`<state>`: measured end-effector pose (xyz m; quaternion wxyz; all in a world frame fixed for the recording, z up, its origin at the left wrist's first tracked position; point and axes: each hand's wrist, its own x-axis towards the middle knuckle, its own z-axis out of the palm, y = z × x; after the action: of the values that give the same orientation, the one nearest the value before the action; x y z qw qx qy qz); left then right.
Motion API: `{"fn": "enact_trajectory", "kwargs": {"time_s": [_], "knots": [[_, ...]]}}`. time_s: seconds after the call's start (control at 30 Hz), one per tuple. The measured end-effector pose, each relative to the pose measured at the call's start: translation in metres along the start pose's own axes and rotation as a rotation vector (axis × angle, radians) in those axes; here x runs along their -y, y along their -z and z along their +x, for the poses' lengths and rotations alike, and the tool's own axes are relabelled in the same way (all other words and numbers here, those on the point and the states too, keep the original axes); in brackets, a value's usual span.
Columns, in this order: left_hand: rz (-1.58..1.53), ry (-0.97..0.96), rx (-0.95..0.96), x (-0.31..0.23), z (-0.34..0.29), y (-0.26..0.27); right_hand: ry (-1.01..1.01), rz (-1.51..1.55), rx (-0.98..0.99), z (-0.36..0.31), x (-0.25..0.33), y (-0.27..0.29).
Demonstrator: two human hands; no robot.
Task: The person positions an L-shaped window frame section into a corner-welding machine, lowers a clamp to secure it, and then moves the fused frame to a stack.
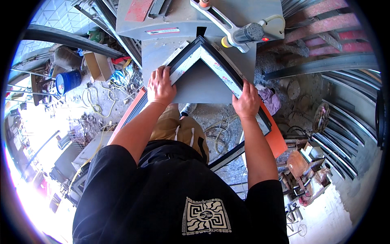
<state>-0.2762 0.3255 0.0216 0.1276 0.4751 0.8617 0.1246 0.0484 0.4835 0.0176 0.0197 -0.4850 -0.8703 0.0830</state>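
An angled metal profile frame [217, 69], dark on its outer side with printed white film on its inner faces, lies on a grey machine table [195, 90]. Its corner points away from me, against a slot in the machine's raised housing [170, 34]. My left hand [161, 86] is closed round the left bar, fingers over its outer edge. On the right bar, my right hand [247, 99] grips in the same way, thumb on the inner side. Both bars run back toward me past my forearms, which partly hide them.
A pale clamp arm [217, 18] with a black cylinder [248, 33] sits above the corner. Orange panels [276, 136] flank the bars. Leftward lie a blue drum [68, 82], a cardboard box [97, 67] and hoses. Metal lengths [335, 150] and scrap crowd the right.
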Motion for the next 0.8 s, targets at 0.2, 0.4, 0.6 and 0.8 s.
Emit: {"fn": "enact_trajectory", "kwargs": {"time_s": [0.2,0.4,0.6,0.8], "knots": [[-0.002,-0.007,-0.013,0.001,-0.0003,-0.0017,0.012,0.003,-0.02,0.0003,0.0012,0.0005],[0.004,-0.001,-0.013,0.0013,-0.0004,-0.0027,0.0,-0.007,0.004,0.0004,0.0018,0.0016],[0.002,0.005,0.001,-0.0003,-0.0003,-0.0005,-0.006,-0.006,0.009,0.0004,0.0017,0.0023],[0.002,0.011,0.012,-0.0012,0.0003,0.0007,0.009,0.004,0.002,-0.0003,-0.0007,-0.0005]]}}
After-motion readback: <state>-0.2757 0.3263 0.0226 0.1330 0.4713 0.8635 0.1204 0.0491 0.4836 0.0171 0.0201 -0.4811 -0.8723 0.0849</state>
